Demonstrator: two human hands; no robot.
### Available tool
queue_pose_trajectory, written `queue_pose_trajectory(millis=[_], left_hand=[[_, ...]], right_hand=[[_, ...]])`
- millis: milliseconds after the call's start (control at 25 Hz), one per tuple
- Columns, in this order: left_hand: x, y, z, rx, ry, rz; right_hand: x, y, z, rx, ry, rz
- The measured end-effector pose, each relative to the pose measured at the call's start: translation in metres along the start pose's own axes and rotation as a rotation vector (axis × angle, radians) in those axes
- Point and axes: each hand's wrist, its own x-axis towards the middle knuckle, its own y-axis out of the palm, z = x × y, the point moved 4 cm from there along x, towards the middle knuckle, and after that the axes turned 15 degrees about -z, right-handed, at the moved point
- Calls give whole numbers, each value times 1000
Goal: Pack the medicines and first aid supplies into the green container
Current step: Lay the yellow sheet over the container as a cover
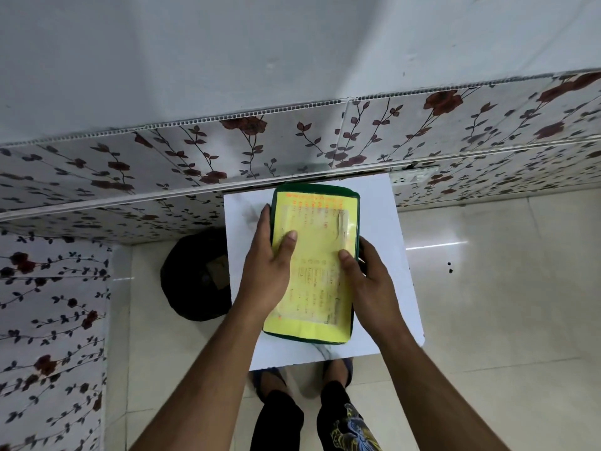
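Note:
A green container (312, 190) with a yellow printed label covering its top lies flat on a small white table (244, 216), long side running away from me. My left hand (270, 268) grips its left edge, thumb pressed on the yellow label. On the opposite edge my right hand (367, 278) holds the container, thumb on top and fingers wrapped around the green side. The container looks closed. No medicines or first aid supplies show outside it.
A black round bag or bin (192, 278) sits on the floor left of the table. A floral-patterned wall (162, 157) runs behind and to the left. Pale floor tiles (504, 271) spread to the right. My feet (302, 379) stand under the table's near edge.

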Motion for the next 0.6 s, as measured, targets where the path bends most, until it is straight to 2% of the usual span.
queue_pose_trajectory(millis=[240,400,520,600], left_hand=[[-6,0,-4,-60,-57,-2],[28,-9,-15,-96,-125,-132],[59,4,-21,-195,-167,-26],[62,12,-13,-219,-185,-15]], right_hand=[[12,-7,1,-48,5,-57],[48,0,20,37,23,-142],[71,18,38,68,-6,-134],[75,25,42,89,-8,-132]])
